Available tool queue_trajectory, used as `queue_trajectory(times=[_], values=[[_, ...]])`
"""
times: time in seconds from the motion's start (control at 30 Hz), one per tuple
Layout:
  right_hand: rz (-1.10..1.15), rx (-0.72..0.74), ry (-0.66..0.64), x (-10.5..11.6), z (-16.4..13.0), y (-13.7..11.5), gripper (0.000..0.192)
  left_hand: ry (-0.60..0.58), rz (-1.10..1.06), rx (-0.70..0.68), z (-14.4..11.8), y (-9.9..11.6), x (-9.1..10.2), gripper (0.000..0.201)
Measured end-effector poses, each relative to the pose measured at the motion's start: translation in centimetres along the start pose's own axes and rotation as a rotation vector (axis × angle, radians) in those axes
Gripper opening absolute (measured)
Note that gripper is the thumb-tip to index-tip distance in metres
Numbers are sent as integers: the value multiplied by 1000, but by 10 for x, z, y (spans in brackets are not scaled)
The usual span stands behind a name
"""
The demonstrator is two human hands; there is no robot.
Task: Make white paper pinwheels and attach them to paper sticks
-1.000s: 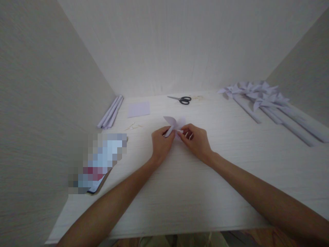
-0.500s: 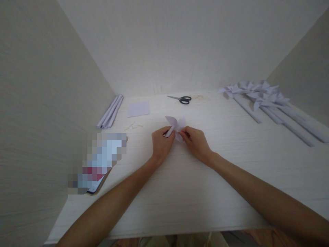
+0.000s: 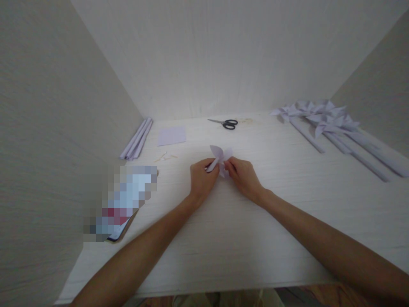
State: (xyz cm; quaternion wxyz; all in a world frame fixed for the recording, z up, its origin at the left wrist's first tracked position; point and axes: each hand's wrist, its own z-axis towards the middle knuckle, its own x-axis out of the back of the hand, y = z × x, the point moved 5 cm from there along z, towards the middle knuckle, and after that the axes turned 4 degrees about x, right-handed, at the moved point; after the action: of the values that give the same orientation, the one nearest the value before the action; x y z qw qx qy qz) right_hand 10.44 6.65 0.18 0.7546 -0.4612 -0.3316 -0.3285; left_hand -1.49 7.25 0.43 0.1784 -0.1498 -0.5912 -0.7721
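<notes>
A pale lilac paper pinwheel [image 3: 216,151] is held between my two hands above the middle of the table. My left hand [image 3: 202,178] is closed around its left side, and a rolled or folded strip of the same paper shows by the thumb. On the other side, my right hand [image 3: 243,174] pinches close to the pinwheel's centre. Fingers hide whatever lies between those fingertips, and the lower blades are partly covered.
Scissors [image 3: 225,123] lie at the back, behind my hands. A lilac paper square [image 3: 171,135], small cotton-tipped sticks [image 3: 165,157], rolled paper tubes [image 3: 137,138] and a blurred phone [image 3: 128,204] are on the left. Several finished pinwheels [image 3: 329,119] on sticks rest at the right. Walls enclose the table.
The pinwheel has shifted slightly to the right and turned a little in my hands. My right fingers have pressed in closer to its centre.
</notes>
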Motion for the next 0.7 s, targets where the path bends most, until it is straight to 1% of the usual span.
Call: queue_trajectory(times=[0.1,0.2,0.3,0.37,0.47,0.57,0.7], values=[[168,-1,45,4,1,0,25,12,-32,16,1,-1,1,18],[423,-33,73,7,1,4,16,30,-63,48,2,-4,2,19],[651,-32,5,4,1,9,24,41,-89,70,3,-7,3,19],[743,-24,-57,1,1,12,27,35,-108,68,4,-8,3,20],[840,-40,-130,-4,3,19,28,30,-127,48,3,-7,2,20],[934,-87,-181,-8,4,24,29,34,-137,39,3,-6,2,19],[1025,-141,-210,-10,5,26,26,31,-147,42,2,-6,1,18]])
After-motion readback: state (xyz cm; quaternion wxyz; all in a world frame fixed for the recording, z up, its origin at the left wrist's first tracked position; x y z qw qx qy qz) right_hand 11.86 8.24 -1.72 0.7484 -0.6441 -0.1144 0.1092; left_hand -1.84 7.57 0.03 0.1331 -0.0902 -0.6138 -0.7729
